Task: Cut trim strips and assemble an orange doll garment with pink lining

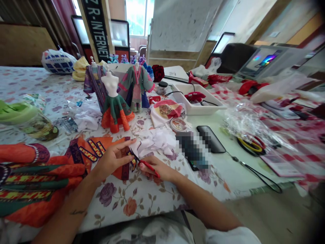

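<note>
My right hand grips red-handled scissors near the front of the floral tablecloth, their dark blades pointing left. Between the fingers of my left hand is a small purple-and-yellow patterned fabric strip, close against the blades. Whether the blades touch the strip I cannot tell. Beneath and behind my left hand lies orange fabric with purple edging. Similar yellow-patterned strips rest on it. Crumpled white fabric lies just beyond both hands.
A white doll form in a green-and-orange skirt stands behind my hands, beside other dressed figures. An orange-and-green garment spreads at left, near a green-lidded jar. A phone, tape roll and white tray are to the right.
</note>
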### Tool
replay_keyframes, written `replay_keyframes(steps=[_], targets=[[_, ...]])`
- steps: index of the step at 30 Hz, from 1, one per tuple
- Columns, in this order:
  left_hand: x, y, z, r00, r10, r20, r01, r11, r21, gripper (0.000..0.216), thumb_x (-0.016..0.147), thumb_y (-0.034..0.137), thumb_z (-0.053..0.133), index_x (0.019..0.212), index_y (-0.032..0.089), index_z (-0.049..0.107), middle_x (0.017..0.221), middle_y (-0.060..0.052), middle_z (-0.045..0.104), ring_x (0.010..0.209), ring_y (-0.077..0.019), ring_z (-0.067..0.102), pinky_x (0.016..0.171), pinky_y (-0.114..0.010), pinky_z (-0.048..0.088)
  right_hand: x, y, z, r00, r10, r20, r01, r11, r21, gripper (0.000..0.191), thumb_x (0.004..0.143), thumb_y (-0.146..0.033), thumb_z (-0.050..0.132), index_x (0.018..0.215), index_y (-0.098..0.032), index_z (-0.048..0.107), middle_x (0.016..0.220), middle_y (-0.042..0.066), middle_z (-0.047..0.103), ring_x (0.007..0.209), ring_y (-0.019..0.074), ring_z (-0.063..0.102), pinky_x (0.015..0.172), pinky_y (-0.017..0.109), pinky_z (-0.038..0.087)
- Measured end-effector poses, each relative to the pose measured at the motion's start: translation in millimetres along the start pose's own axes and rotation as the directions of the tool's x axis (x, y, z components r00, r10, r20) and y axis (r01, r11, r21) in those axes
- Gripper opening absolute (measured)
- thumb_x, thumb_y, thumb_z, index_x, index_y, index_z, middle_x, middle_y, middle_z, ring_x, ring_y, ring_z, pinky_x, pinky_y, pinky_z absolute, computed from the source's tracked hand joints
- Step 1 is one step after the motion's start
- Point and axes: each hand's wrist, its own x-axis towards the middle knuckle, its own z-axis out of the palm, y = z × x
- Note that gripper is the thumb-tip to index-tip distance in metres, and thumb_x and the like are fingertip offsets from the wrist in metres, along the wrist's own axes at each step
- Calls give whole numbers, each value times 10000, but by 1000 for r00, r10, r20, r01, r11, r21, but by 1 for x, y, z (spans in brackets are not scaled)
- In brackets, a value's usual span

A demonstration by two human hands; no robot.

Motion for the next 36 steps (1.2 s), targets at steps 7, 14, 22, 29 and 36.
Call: replay_keyframes(steps=[7,14,22,29,36], targets=[[1,-3,-1,999,-1,35,1,1000,-1,601,730,284,745,1297,217,558,1214,-104,635,1157,-260,555,982,-366,441,1,-1,3,1000,-14,-7,14,999,46,588,783,-727,480,557,-188,420,457,-57,400,339,53,369,291,177,279],[-1,0,0,1000,5,13,-6,1000,11,598,707,296,760,1272,218,583,1164,-87,657,1140,-263,561,965,-360,449,1,2,3,1000,-24,-10,25,999,39,600,760,-761,476,559,-201,399,437,-64,370,333,56,331,294,192,264],[0,-3,-3,999,-6,-46,8,999,48,630,648,267,791,1249,223,609,917,-44,719,1005,-284,621,849,-331,509,1,1,7,997,-47,-63,49,998,30,599,776,-744,472,538,-205,367,435,-63,336,375,53,264,344,205,198],[0,0,-2,998,8,-55,-6,999,45,574,663,269,770,1219,219,634,934,-49,712,1008,-279,615,831,-327,507,1,3,6,997,-44,-60,45,999,14,575,812,-704,462,554,-199,367,459,-68,329,392,53,259,370,208,189],[3,1,1,999,18,-49,-21,998,-63,542,729,255,717,1253,194,590,1025,-61,677,1037,-214,592,858,-313,487,3,7,5,989,-73,-132,66,996,-57,508,833,-612,516,593,-187,377,489,-75,322,430,54,266,395,203,206]])
